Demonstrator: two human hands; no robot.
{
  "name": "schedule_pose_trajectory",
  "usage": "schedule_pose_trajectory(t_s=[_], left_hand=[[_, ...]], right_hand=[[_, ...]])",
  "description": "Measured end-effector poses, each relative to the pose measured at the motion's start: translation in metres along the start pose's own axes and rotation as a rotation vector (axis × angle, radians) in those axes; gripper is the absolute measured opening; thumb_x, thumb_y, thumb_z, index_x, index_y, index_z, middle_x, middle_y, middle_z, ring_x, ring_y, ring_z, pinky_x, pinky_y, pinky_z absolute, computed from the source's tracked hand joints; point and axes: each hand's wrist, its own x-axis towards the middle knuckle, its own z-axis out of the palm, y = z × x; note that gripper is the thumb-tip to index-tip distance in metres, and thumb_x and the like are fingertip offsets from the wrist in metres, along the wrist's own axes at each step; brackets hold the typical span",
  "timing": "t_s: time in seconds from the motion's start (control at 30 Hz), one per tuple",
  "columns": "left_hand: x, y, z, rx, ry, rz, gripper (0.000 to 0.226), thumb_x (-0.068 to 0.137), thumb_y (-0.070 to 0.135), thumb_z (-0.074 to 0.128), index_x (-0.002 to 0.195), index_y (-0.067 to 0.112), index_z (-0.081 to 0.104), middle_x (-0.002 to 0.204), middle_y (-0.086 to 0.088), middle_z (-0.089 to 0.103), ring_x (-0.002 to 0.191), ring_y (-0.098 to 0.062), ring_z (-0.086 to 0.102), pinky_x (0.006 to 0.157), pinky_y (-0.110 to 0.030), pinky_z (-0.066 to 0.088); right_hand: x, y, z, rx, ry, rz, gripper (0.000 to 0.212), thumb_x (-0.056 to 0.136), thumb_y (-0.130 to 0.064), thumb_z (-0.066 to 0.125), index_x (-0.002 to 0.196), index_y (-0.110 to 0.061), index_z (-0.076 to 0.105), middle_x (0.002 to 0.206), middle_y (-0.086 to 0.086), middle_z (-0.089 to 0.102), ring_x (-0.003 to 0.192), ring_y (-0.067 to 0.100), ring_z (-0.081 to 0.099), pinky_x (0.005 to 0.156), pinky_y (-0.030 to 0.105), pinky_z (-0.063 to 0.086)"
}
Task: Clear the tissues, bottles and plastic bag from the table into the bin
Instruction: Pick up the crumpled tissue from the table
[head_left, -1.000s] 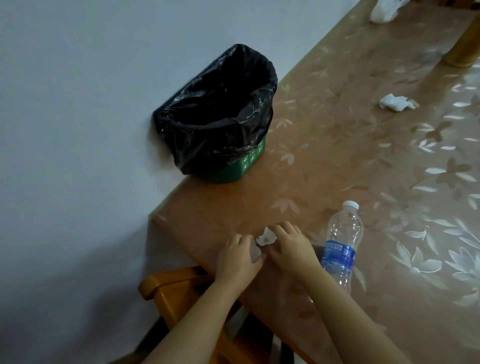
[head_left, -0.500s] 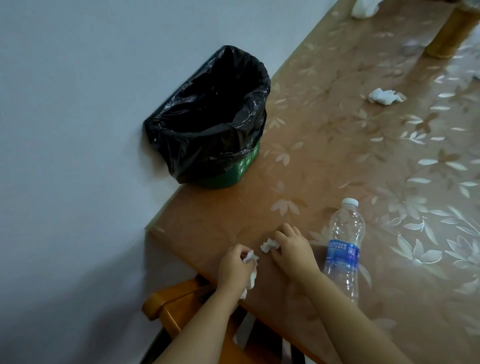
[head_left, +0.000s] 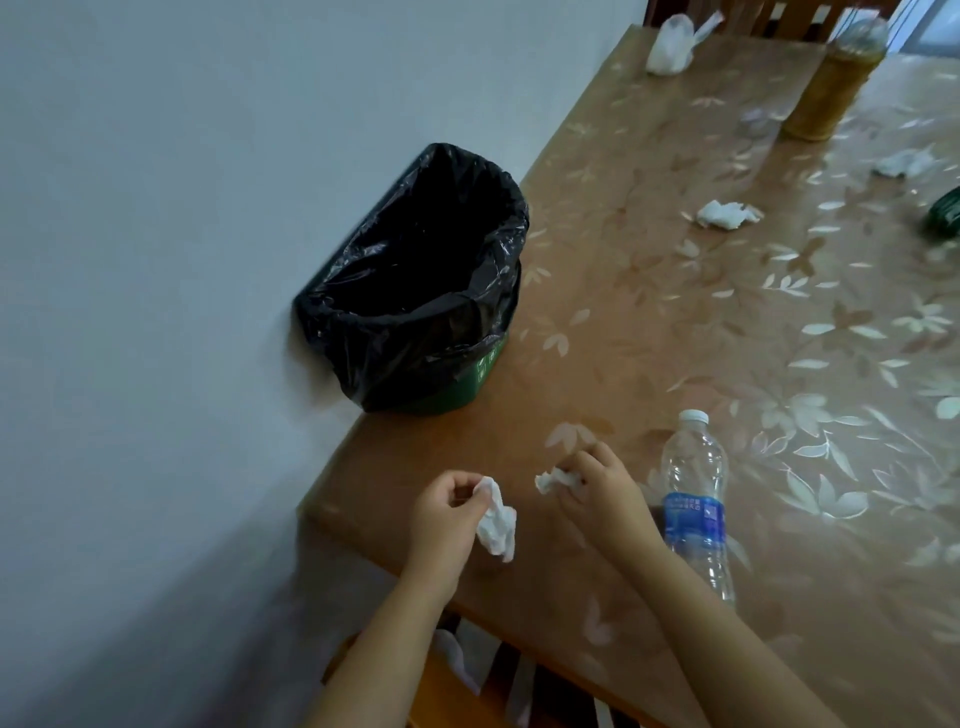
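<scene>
My left hand (head_left: 447, 512) pinches a crumpled white tissue (head_left: 497, 522) just above the table's near corner. My right hand (head_left: 602, 480) holds a smaller tissue scrap (head_left: 555, 480) beside it. A clear water bottle with a blue label (head_left: 693, 496) stands right of my right hand. The green bin with a black liner (head_left: 415, 291) sits on the table against the wall, beyond both hands. More tissues lie farther off: one (head_left: 724, 214) mid-table, another (head_left: 904, 163) at far right. A white plastic bag (head_left: 670, 44) rests at the far end, near an amber bottle (head_left: 831, 78).
The table (head_left: 649, 312) has a glossy brown floral cover and butts against the grey wall on the left. A dark green object (head_left: 945, 213) shows at the right edge. A wooden chair (head_left: 467, 686) sits under the near edge, with more chairs at the far end.
Both hands have lifted off the table, each with a piece of tissue, and moved apart. The view has tilted up, bringing the far bag and amber bottle into sight.
</scene>
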Motion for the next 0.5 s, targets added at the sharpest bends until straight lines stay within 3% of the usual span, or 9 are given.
schedule_pose_trajectory(t_s=[0.1, 0.27, 0.5], left_hand=[[0.003, 0.025, -0.019, -0.006, -0.033, 0.125, 0.007, 0.084, 0.014, 0.063, 0.082, 0.021, 0.064, 0.083, 0.002, 0.067, 0.076, -0.005, 0.063, 0.064, -0.016, 0.049], [0.007, 0.069, -0.044, 0.108, -0.094, 0.4, 0.014, 0.083, 0.014, 0.064, 0.079, 0.027, 0.063, 0.078, 0.006, 0.067, 0.074, -0.001, 0.062, 0.065, -0.017, 0.051], [0.023, 0.121, -0.067, 0.157, -0.07, 0.67, 0.012, 0.083, 0.009, 0.064, 0.08, 0.021, 0.063, 0.074, 0.007, 0.065, 0.071, -0.003, 0.059, 0.063, -0.013, 0.047]], right_hand=[[0.011, -0.026, -0.013, 0.019, 0.118, -0.03, 0.016, 0.07, -0.008, 0.073, 0.082, -0.004, 0.063, 0.083, 0.0, 0.05, 0.068, 0.018, 0.052, 0.055, 0.023, 0.038], [0.032, -0.072, -0.036, 0.012, 0.215, -0.111, 0.014, 0.073, -0.009, 0.072, 0.083, -0.006, 0.063, 0.079, 0.005, 0.051, 0.065, 0.022, 0.051, 0.054, 0.037, 0.046], [0.06, -0.121, -0.057, 0.015, 0.327, -0.165, 0.015, 0.074, -0.008, 0.071, 0.088, -0.008, 0.064, 0.083, 0.001, 0.053, 0.071, 0.018, 0.052, 0.062, 0.03, 0.045]])
